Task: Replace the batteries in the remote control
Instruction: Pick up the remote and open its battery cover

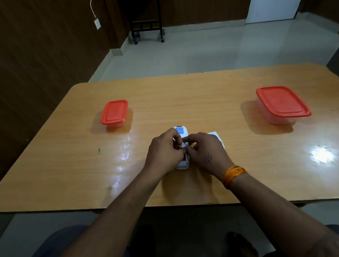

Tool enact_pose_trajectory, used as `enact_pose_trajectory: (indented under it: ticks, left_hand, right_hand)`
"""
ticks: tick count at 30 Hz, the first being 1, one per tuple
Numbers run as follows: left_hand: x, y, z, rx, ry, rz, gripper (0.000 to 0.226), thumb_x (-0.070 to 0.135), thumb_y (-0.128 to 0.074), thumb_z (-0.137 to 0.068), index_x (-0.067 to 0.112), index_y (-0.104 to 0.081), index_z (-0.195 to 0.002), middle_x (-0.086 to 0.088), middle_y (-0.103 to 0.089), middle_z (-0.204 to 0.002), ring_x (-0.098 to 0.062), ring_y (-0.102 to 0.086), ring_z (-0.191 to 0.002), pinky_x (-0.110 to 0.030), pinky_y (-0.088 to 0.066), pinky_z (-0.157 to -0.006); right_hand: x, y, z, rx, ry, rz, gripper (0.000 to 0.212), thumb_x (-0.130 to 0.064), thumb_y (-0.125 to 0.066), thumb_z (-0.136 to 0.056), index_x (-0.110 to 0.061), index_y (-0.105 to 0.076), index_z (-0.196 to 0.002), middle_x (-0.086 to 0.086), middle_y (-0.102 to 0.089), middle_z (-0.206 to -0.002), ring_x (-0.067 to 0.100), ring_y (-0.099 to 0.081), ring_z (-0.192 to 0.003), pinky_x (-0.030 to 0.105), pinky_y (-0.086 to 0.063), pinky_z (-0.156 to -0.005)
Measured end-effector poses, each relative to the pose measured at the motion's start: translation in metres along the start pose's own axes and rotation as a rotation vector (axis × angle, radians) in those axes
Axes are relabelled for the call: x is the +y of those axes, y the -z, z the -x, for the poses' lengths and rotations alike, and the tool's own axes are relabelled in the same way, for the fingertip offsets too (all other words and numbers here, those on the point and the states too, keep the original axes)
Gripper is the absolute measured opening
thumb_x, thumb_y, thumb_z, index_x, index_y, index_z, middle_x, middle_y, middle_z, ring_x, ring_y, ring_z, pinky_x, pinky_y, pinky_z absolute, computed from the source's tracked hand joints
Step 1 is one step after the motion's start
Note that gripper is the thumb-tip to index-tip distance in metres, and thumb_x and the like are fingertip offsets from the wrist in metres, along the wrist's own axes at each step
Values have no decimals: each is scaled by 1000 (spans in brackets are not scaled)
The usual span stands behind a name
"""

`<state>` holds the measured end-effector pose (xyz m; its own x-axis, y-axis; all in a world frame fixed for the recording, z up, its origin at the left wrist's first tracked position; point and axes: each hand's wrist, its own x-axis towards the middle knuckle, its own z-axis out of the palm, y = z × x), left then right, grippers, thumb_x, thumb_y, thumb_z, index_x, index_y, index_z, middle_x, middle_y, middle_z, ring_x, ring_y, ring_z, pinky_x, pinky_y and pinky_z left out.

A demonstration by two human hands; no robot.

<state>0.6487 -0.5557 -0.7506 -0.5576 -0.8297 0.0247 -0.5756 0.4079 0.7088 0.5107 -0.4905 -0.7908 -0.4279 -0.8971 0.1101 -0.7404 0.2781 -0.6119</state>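
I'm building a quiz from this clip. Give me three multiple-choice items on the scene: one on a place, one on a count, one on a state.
1. Where does the remote lie?
A. on the table's near middle
B. on the floor
C. inside a box

2. How many red-lidded boxes stand on the table?
A. one
B. two
C. four

3. The boxes' lids are:
A. on
B. off
C. stacked together

Key:
1 A, both hands work on it there.
2 B, small box left, large box right.
3 A, each lid covers its box.
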Motion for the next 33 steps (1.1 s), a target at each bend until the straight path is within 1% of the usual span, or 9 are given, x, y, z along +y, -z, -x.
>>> enact_pose_trajectory:
  ticks: [4,7,10,15,18,22,28,30,33]
  left_hand:
    - [-5,12,-5,70,14,26,20,10,-78,-81,22,-71,-95,8,-68,-80,-17,-71,-80,-33,-58,-77]
    - [-11,17,-11,51,-1,-21,26,10,-78,-83,21,-79,-106,5,-72,-85,-19,-73,-84,-32,-57,-83]
    - [-14,15,-16,5,-6,-107,33,13,-79,-86,21,-79,-117,-2,-76,-98,-21,-71,-94,-30,-54,-88]
    - [-16,10,-20,-47,-9,-173,38,15,-78,-87,20,-77,-124,-7,-77,-112,-25,-69,-105,-24,-45,-82]
    - [-17,10,-23,-59,-18,-191,39,15,-78,-87,18,-77,-126,-9,-77,-113,-25,-69,-106,-24,-45,-82]
    - [-18,10,-25,-70,-22,-193,39,14,-78,-87,18,-77,-125,-9,-77,-113,-26,-70,-105,-28,-51,-85]
    - [-18,11,-27,-99,-35,-191,34,12,-75,-85,17,-80,-119,-11,-78,-113,-30,-71,-105,-38,-58,-89]
    - [-18,10,-27,-97,-43,-198,32,11,-73,-84,18,-82,-114,-11,-78,-112,-31,-70,-105,-37,-57,-85]
    - [-19,10,-27,-101,-46,-197,29,10,-72,-84,17,-83,-109,-11,-78,-107,-31,-70,-102,-31,-52,-78]
  right_hand:
    - [0,4,2,-20,40,45,33,-32,-68,-95,-22,-72,-126,5,-73,-112,24,-69,-97,39,-54,-88]
    - [-2,9,4,-14,99,94,30,-30,-69,-96,-16,-74,-121,6,-70,-112,25,-67,-99,40,-51,-87]
    - [-7,15,6,-15,195,158,21,-25,-71,-93,-15,-77,-109,4,-72,-112,26,-67,-100,38,-50,-82]
    - [-12,27,9,-96,279,251,14,-31,-67,-93,-21,-75,-101,-2,-75,-102,23,-65,-86,33,-37,-70]
    - [-14,33,7,-136,285,299,19,-38,-69,-93,-25,-75,-106,-3,-76,-102,23,-66,-90,34,-44,-75]
    - [-25,44,-5,-261,272,445,29,-45,-72,-91,-25,-76,-112,5,-75,-106,27,-64,-98,41,-54,-82]
    - [-55,56,-19,-396,380,639,37,-44,-74,-92,-15,-76,-115,8,-74,-105,26,-66,-97,36,-55,-78]
    - [-61,58,-20,-427,401,672,33,-40,-74,-93,-12,-75,-109,5,-67,-90,25,-62,-89,33,-47,-71]
    - [-64,59,-21,-426,442,692,27,-38,-75,-92,-11,-74,-94,-5,-39,-65,24,-50,-75,31,-37,-65]
